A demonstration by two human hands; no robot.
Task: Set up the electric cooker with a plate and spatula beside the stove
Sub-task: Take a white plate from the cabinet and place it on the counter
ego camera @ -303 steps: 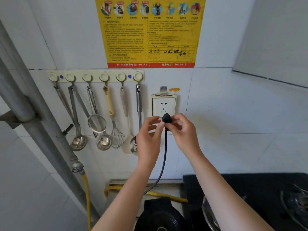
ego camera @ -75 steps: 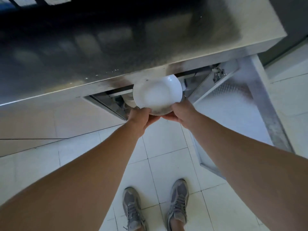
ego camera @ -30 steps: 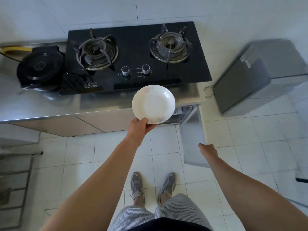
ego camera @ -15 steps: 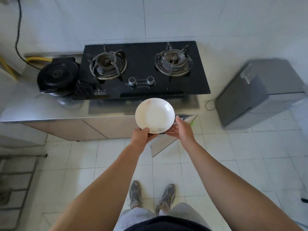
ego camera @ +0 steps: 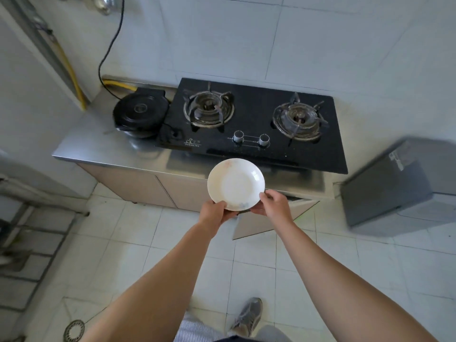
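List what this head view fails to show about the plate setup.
- Spatula: none in view.
- Cord: its plug end is cut off by the top edge.
- Cabinet door: partly hidden behind the plate and right hand.
- Left hand: its fingers under the plate are hidden.
- Cooker controls: not visible from above.
- Grey box: blurred, label unreadable.

A glossy white ceramic plate [ego camera: 235, 183] is seen. The stove [ego camera: 256, 124] is topped with shiny black glass, the bench [ego camera: 98, 146] clad in brushed metal, the floor [ego camera: 138, 243] laid with smooth pale tiles.
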